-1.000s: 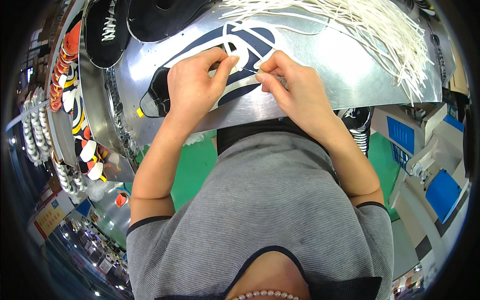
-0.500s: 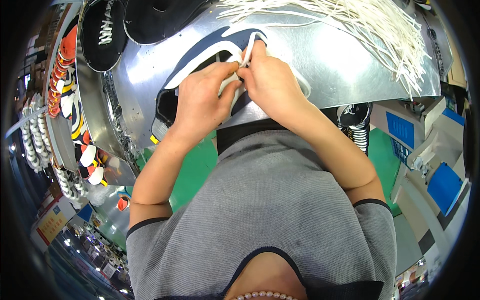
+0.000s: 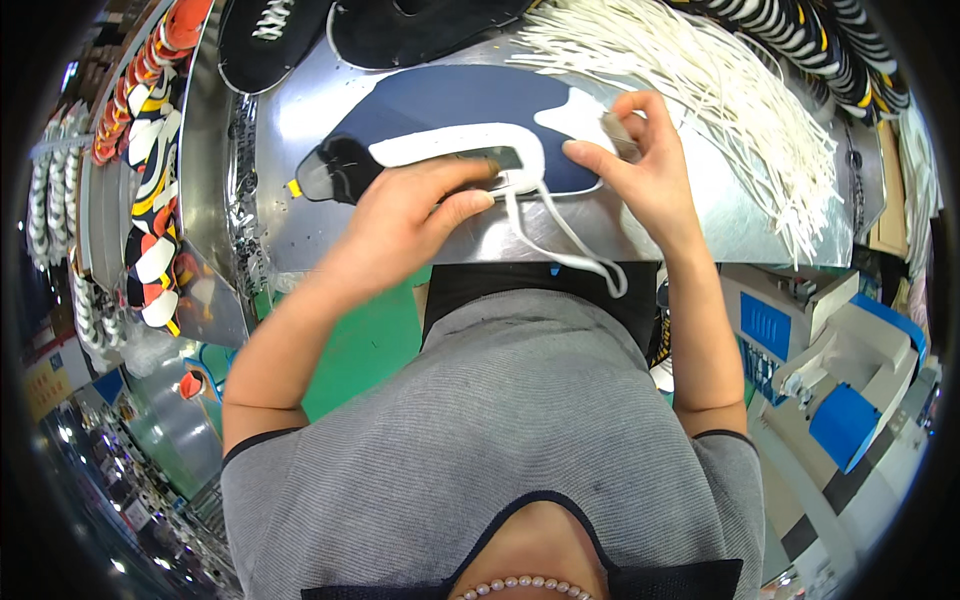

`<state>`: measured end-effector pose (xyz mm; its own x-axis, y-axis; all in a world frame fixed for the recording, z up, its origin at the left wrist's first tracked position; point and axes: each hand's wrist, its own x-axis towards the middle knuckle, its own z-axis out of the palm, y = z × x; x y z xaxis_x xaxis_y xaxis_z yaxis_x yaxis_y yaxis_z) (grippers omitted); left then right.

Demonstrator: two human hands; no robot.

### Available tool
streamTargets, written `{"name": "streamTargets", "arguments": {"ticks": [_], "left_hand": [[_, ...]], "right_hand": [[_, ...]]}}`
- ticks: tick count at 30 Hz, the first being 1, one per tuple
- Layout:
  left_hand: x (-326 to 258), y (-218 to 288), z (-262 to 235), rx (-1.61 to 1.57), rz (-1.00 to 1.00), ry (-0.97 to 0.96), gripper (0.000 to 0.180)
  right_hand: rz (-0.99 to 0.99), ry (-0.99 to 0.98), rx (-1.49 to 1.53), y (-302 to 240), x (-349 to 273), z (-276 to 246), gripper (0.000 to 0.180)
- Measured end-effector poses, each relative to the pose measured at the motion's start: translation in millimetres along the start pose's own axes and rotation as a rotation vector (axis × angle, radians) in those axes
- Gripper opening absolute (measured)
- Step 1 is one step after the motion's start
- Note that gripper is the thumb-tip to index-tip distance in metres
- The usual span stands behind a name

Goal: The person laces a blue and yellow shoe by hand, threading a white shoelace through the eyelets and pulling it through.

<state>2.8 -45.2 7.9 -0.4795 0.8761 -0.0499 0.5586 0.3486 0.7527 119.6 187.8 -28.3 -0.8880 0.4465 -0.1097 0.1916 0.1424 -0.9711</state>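
A navy and white shoe upper (image 3: 450,98) lies on its side on the metal table, its heel with a yellow tab to the left. My left hand (image 3: 410,215) is closed on the white lacing edge, its fingers reaching into the opening and its thumb outside. From that edge a white shoelace (image 3: 555,250) hangs in a loop over the table's near edge. My right hand (image 3: 650,160) is at the toe end, thumb against the upper and fingers curled around the toe's far side. Those fingers are partly blurred.
A pile of white laces (image 3: 690,90) spreads over the table (image 3: 290,220) at the right. Black shoe pieces (image 3: 265,40) lie at the back left. Stacked orange, white and black uppers (image 3: 155,240) stand left, striped black-and-white ones (image 3: 780,45) at the far right. A blue-and-beige machine (image 3: 850,400) is lower right.
The upper has turned so its navy side faces up and its toe points right. My right hand has left the lace and moved right to the toe; the lace now hangs down.
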Motion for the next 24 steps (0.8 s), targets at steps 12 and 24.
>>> {"name": "streamTargets", "arguments": {"ticks": [12, 24], "left_hand": [[31.3, -28.0, 16.5, -0.222, -0.3, 0.01, 0.02], [26.7, -37.3, -16.9, 0.19, -0.089, 0.172, 0.011]], "right_hand": [[-0.048, 0.124, 0.064, 7.6, -6.2, 23.6, 0.049], [0.051, 0.077, 0.085, 15.2, -5.3, 13.4, 0.05]]}}
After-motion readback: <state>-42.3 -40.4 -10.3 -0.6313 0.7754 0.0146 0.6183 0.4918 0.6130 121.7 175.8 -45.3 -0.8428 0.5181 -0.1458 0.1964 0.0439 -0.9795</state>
